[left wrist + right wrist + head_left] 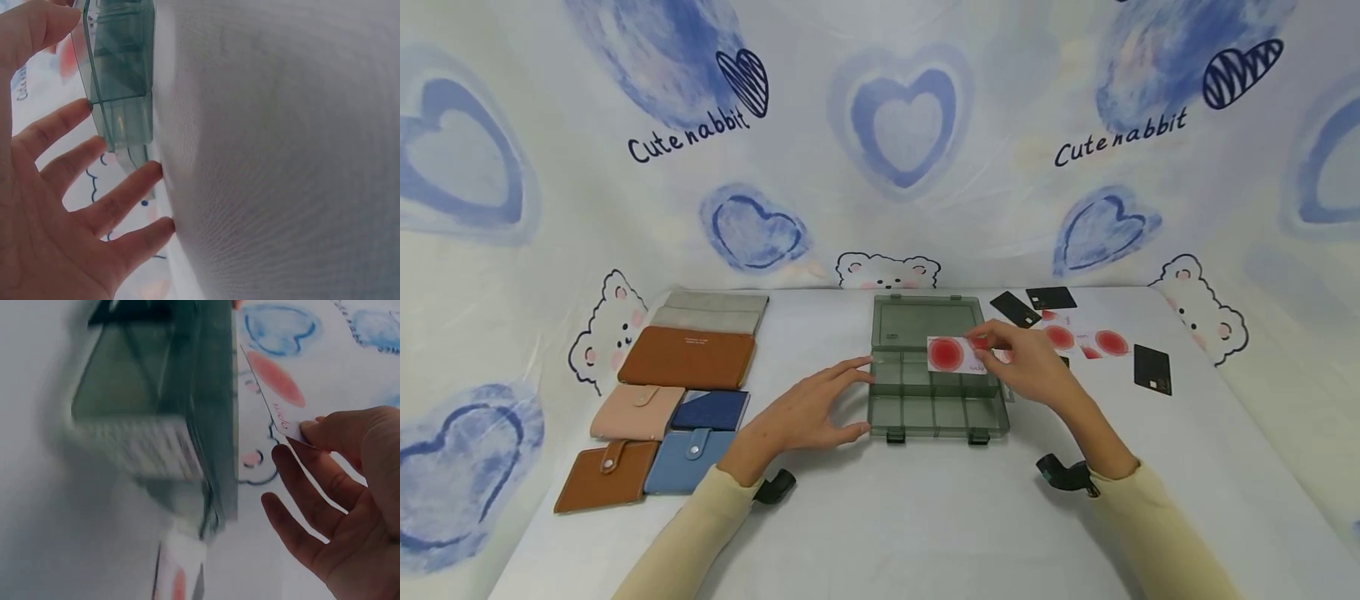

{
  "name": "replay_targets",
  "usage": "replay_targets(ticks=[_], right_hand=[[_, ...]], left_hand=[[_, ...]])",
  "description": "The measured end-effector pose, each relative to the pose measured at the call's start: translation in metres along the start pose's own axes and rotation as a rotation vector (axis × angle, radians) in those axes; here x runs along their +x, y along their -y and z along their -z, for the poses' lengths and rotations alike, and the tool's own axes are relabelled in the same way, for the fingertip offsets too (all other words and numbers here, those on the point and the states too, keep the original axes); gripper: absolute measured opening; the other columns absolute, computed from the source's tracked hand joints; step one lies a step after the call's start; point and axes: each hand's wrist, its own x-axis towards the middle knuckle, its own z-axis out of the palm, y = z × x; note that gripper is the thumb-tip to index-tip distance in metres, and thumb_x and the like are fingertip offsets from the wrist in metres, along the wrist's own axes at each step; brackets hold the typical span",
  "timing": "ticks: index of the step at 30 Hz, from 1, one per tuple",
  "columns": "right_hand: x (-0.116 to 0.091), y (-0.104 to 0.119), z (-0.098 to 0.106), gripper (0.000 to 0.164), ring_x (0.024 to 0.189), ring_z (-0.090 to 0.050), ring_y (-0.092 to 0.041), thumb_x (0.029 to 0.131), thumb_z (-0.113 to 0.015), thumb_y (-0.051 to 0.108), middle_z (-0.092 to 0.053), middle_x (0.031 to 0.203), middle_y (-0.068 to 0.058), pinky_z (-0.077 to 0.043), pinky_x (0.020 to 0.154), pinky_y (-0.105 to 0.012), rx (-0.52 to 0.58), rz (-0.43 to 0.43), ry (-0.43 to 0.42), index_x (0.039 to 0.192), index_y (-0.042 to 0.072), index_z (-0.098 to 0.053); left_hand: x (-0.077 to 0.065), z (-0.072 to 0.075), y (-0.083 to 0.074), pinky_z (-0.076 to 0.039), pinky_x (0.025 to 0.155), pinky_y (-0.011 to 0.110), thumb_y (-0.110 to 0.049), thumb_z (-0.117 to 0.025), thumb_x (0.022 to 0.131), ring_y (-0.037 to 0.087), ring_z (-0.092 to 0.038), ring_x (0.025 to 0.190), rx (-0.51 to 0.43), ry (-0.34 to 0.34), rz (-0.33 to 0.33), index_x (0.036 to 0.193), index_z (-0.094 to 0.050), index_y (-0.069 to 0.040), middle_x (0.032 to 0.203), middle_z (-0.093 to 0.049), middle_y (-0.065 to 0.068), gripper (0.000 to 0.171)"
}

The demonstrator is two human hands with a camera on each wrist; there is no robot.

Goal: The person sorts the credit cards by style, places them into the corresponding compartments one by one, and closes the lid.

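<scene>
from my end of the feed, the box (951,412) reads as see-through plastic, smooth and glossy, with catches (896,436) of darker plastic along its six o'clock edge. the red-spotted card (946,354) looks smooth and flat; paper or plastic, i can't tell. toward two o'clock from the box, the black cards (1015,309) look like smooth, fairly matt plastic. toward nine, i see the long brown wallet (688,357) in leather-like material; between eight and nine, the blue wallet (677,467) looks similar, its snap (695,450) shiny like metal. the table cover (281,156) shows a matt, fine-woven texture; at twelve, the backdrop (895,225) looks like softly creased cloth.
</scene>
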Motion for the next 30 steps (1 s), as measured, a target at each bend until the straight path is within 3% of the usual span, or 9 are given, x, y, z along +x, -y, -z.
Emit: replay_targets(ticks=[2, 9, 16, 19, 25, 30], right_hand=[[0.003, 0.004, -0.007, 0.029, 0.101, -0.071, -0.030, 0.094, -0.073, 0.009, -0.074, 0.098, -0.002, -0.059, 0.075, -0.041, 0.006, 0.001, 0.010, 0.121, 0.018, -0.070], [0.007, 0.017, -0.030, 0.029, 0.103, -0.070, -0.029, 0.094, -0.073, 0.011, -0.075, 0.103, -0.003, -0.048, 0.055, -0.030, -0.027, -0.003, 0.026, 0.121, 0.018, -0.069], [0.009, 0.025, -0.048, 0.026, 0.098, -0.070, -0.021, 0.094, -0.071, 0.007, -0.074, 0.109, -0.001, -0.052, 0.064, -0.028, -0.078, 0.043, 0.017, 0.119, 0.017, -0.070], [0.009, 0.027, -0.052, 0.026, 0.081, -0.067, -0.019, 0.094, -0.070, 0.008, -0.075, 0.105, -0.001, -0.047, 0.058, -0.029, -0.071, 0.037, -0.016, 0.119, 0.016, -0.071], [0.009, 0.030, -0.061, 0.025, 0.071, -0.058, -0.013, 0.094, -0.072, 0.009, -0.075, 0.102, 0.000, -0.039, 0.051, -0.027, -0.032, 0.016, -0.056, 0.118, 0.017, -0.071], [0.009, 0.034, -0.068, 0.024, 0.081, -0.065, -0.012, 0.097, -0.070, 0.012, -0.075, 0.106, 0.006, -0.048, 0.059, -0.029, -0.088, -0.005, 0.008, 0.117, 0.023, -0.074]], left_hand=[[0.000, 0.000, 0.001, -0.043, 0.108, 0.049, -0.050, -0.071, 0.089, 0.023, -0.045, 0.141, -0.001, -0.003, -0.003, 0.140, -0.055, -0.022, 0.162, -0.035, 0.001, 0.060], [0.001, 0.000, 0.002, -0.044, 0.107, 0.049, -0.049, -0.070, 0.090, 0.023, -0.048, 0.139, 0.008, -0.013, -0.027, 0.140, -0.056, -0.023, 0.161, -0.037, 0.001, 0.058], [0.001, 0.001, 0.003, -0.044, 0.107, 0.050, -0.052, -0.070, 0.090, 0.023, -0.046, 0.141, -0.008, 0.002, -0.014, 0.140, -0.056, -0.023, 0.162, -0.035, 0.001, 0.060], [0.001, 0.001, 0.003, -0.043, 0.109, 0.049, -0.052, -0.070, 0.090, 0.021, -0.044, 0.142, -0.007, 0.009, -0.003, 0.140, -0.056, -0.023, 0.162, -0.035, 0.000, 0.060], [0.001, 0.001, 0.002, -0.043, 0.108, 0.049, -0.053, -0.070, 0.090, 0.021, -0.045, 0.141, 0.002, 0.004, 0.014, 0.140, -0.056, -0.024, 0.162, -0.035, -0.003, 0.060], [-0.001, 0.001, 0.000, -0.047, 0.104, 0.050, -0.057, -0.068, 0.090, 0.020, -0.046, 0.140, 0.013, 0.004, 0.039, 0.142, -0.054, -0.030, 0.163, -0.033, -0.007, 0.060]])
